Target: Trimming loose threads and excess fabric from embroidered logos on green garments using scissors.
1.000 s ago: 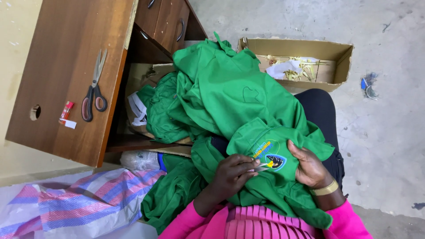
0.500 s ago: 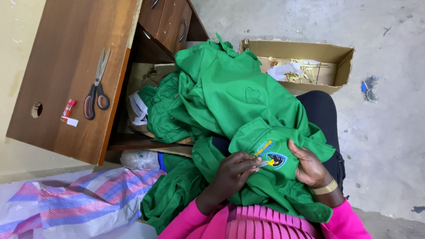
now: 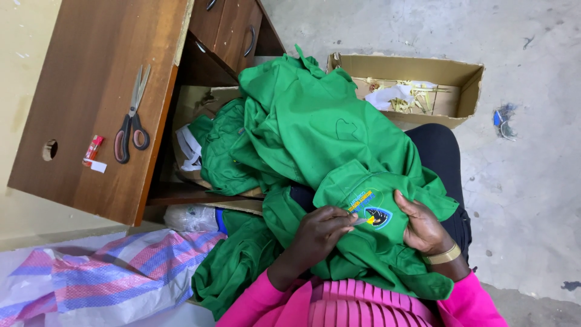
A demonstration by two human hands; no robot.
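From the head view, the left hand (image 3: pixel 318 233) has its fingers (image 3: pixel 339 219) curled and pinched together on the green garment (image 3: pixel 315 139) just beside an embroidered badge (image 3: pixel 370 212); a small pale sliver shows at the fingertips, too small to tell what it is. The right hand (image 3: pixel 423 227) lies on the other side of the badge, fingers spread flat and pressing the cloth, thumb along the badge's edge; a gold bangle (image 3: pixel 445 254) circles that wrist. The badge sits between the two sets of fingers, on a fold of the garment resting on the person's lap.

Beyond the fingers the garment heaps up in a big crumpled mound, spilling against the open front of a brown wooden desk (image 3: pixel 97 109) and hiding most of the dark trousers (image 3: pixel 439 151). More green cloth (image 3: pixel 233 269) hangs below the left fingers, toward the floor. Well apart to the left of the fingers, scissors (image 3: pixel 132 118) with black handles lie on the tabletop, with a small red object (image 3: pixel 92 148) just beside them. Past the mound, a cardboard box (image 3: pixel 460 75) holds pale scraps. A striped woven plastic sheet (image 3: pixel 103 272) lies left of the left forearm. Pink sleeves (image 3: pixel 260 303) fill the bottom edge.
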